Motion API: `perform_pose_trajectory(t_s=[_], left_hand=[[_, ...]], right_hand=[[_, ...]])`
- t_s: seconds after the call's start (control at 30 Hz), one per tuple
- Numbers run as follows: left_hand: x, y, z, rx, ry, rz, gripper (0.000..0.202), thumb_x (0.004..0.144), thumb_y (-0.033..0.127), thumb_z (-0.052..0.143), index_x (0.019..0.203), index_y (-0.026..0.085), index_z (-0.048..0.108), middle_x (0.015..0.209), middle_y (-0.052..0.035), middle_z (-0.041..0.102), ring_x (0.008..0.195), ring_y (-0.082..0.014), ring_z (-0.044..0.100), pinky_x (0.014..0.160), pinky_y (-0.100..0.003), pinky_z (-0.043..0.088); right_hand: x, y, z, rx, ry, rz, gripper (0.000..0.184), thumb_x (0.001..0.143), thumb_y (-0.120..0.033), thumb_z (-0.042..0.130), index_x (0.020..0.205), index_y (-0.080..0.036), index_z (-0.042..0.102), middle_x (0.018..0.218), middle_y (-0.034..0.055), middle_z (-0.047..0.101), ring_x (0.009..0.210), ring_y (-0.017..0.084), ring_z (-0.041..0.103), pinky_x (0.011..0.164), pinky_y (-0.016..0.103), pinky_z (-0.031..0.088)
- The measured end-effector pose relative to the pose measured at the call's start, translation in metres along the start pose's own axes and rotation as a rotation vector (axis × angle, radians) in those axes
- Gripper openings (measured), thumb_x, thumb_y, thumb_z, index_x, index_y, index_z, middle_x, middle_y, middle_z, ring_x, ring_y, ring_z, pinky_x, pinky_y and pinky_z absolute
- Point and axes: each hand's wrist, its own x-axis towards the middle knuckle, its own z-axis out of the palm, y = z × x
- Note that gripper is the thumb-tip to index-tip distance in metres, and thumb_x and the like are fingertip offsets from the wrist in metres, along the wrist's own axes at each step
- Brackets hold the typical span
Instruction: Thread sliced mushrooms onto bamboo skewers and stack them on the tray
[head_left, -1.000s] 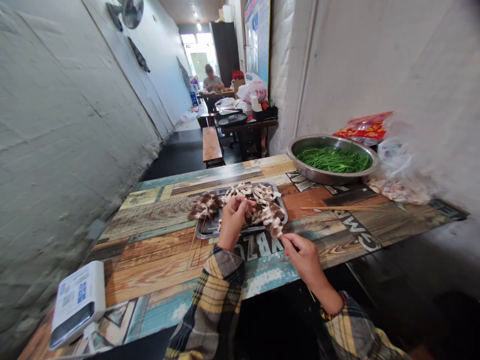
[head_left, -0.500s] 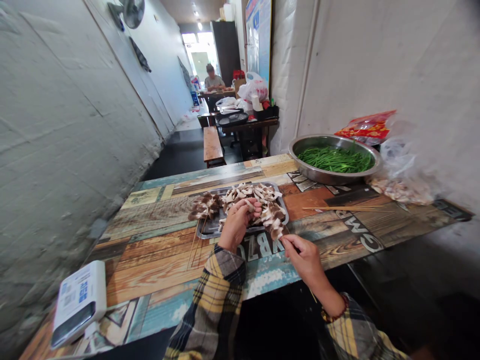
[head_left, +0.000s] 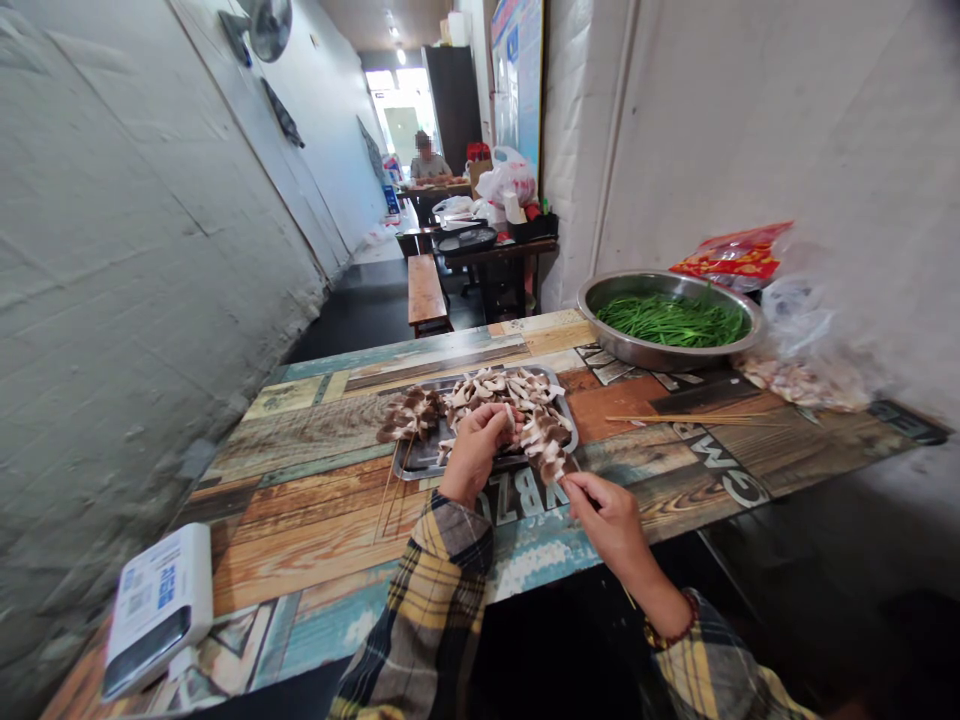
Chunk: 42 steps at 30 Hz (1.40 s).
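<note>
My right hand [head_left: 607, 515] is closed on the lower end of a mushroom skewer [head_left: 547, 447], which tilts up and to the left. Brown and white mushroom pieces are packed along its stick. Close to the upper end of that skewer, my left hand [head_left: 480, 445] pinches a pale mushroom piece [head_left: 511, 418], mostly hidden by the fingers. Under and behind both hands is a metal tray [head_left: 409, 462] heaped with loose mushrooms [head_left: 487, 385]. Finished-looking mushroom skewers [head_left: 412, 412] lie across the tray's left side, their bare sticks pointing toward me.
Bare bamboo skewers [head_left: 686, 418] lie right of the tray. Behind them stand a steel basin [head_left: 660, 355] of green chives [head_left: 675, 318] and a plastic bag [head_left: 810, 375] of pale pieces. A white device [head_left: 161, 605] sits front left. A person [head_left: 429, 165] sits at a far table.
My left hand has turned slightly and its fingers have closed in toward the skewer's upper end, with the mushroom piece. The right hand has hardly moved.
</note>
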Motion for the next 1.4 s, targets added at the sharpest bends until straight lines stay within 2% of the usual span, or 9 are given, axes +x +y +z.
perform_pose_trajectory(t_s=[0.13,0.27,0.37,0.6,0.73,0.83,0.97,1.17,1.4], left_hand=[[0.0015,-0.0025,-0.0015,0.025,0.012,-0.002,0.026,0.069,0.036,0.071,0.081,0.014,0.065,0.066,0.0002,0.061,0.053,-0.0072,0.051,0.048,-0.018,0.039],[0.0028,-0.0035,-0.0019,0.068,0.025,0.040,0.028,0.068,0.037,0.073,0.080,0.013,0.064,0.069,-0.0018,0.064,0.057,-0.0082,0.053,0.051,-0.019,0.040],[0.0023,-0.0025,-0.0002,0.138,0.054,0.085,0.027,0.066,0.036,0.073,0.075,0.013,0.062,0.068,-0.0020,0.064,0.052,-0.0068,0.049,0.048,-0.019,0.037],[-0.0010,0.0017,0.0035,0.090,0.042,0.039,0.025,0.067,0.032,0.069,0.076,0.018,0.050,0.072,-0.0006,0.067,0.045,-0.0052,0.047,0.043,-0.017,0.033],[-0.0004,0.0021,0.0033,0.065,0.075,0.033,0.021,0.066,0.028,0.068,0.081,0.016,0.058,0.063,0.0033,0.058,0.045,-0.0040,0.042,0.043,-0.015,0.028],[0.0007,0.0014,0.0022,0.028,0.085,-0.007,0.028,0.066,0.028,0.068,0.090,0.014,0.067,0.060,0.0033,0.053,0.047,-0.0037,0.039,0.043,-0.016,0.025],[0.0014,-0.0007,0.0000,-0.012,0.071,0.001,0.031,0.071,0.034,0.064,0.093,0.012,0.071,0.063,0.0003,0.055,0.053,-0.0059,0.044,0.046,-0.018,0.029],[0.0013,-0.0008,0.0006,-0.022,0.075,0.036,0.032,0.065,0.025,0.071,0.095,0.014,0.069,0.063,0.0026,0.056,0.052,-0.0059,0.045,0.050,-0.020,0.033],[0.0009,-0.0013,0.0018,-0.037,0.069,0.119,0.040,0.066,0.022,0.073,0.104,0.015,0.063,0.069,0.0032,0.057,0.057,-0.0068,0.050,0.055,-0.020,0.038]], right_hand=[[-0.0002,0.0005,0.0004,0.002,-0.018,-0.009,0.029,0.091,-0.034,0.047,0.078,-0.019,0.068,0.056,-0.0011,0.061,0.051,0.014,0.058,0.056,0.022,0.043],[-0.0003,0.0000,0.0007,-0.005,-0.019,-0.007,0.028,0.091,-0.034,0.048,0.078,-0.019,0.069,0.054,-0.0017,0.061,0.050,0.013,0.057,0.055,0.022,0.043],[-0.0001,-0.0003,0.0007,-0.008,-0.012,-0.011,0.029,0.091,-0.034,0.048,0.077,-0.019,0.069,0.056,-0.0012,0.063,0.051,0.013,0.058,0.055,0.022,0.044],[0.0002,-0.0016,0.0002,-0.011,-0.017,-0.012,0.028,0.091,-0.033,0.048,0.077,-0.019,0.068,0.056,-0.0011,0.062,0.050,0.013,0.058,0.055,0.022,0.044],[0.0000,-0.0019,0.0001,-0.010,-0.016,-0.007,0.026,0.090,-0.032,0.049,0.078,-0.019,0.069,0.056,-0.0014,0.063,0.051,0.013,0.058,0.055,0.022,0.043],[0.0000,-0.0020,-0.0001,-0.005,-0.014,-0.006,0.026,0.090,-0.032,0.050,0.078,-0.019,0.069,0.057,-0.0010,0.063,0.051,0.014,0.058,0.056,0.023,0.044],[0.0000,-0.0020,0.0000,0.005,-0.016,-0.001,0.026,0.091,-0.031,0.049,0.078,-0.019,0.068,0.054,-0.0016,0.061,0.050,0.014,0.057,0.055,0.023,0.043],[-0.0003,-0.0003,0.0010,-0.001,-0.014,-0.011,0.026,0.091,-0.031,0.050,0.077,-0.018,0.068,0.056,-0.0009,0.062,0.051,0.014,0.057,0.057,0.023,0.042],[-0.0006,-0.0002,0.0015,0.003,-0.027,-0.034,0.026,0.091,-0.031,0.050,0.077,-0.019,0.068,0.056,-0.0014,0.061,0.052,0.013,0.058,0.057,0.022,0.042]])
